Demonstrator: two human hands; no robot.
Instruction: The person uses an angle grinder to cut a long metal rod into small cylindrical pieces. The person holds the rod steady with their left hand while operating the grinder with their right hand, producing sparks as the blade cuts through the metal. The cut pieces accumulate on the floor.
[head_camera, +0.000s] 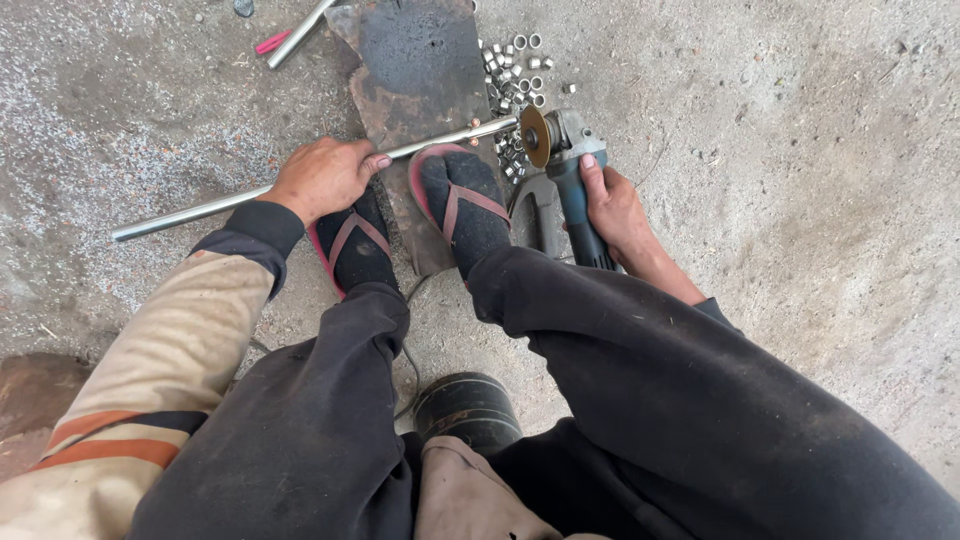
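cut rings heaped past rusty plate; my sandalled foot pins the metal tube over the plate. left hand fingers clamp the tube; right hand fingers wrap the angle grinder, disc at tube's end.

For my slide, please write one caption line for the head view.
Left hand steadies a metal tube while right hand holds an angle grinder at its end.

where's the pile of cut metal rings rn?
In the head view, the pile of small silver cut metal rings lies on the concrete floor at top centre, beside the rusty metal plate, just beyond the blue angle grinder.
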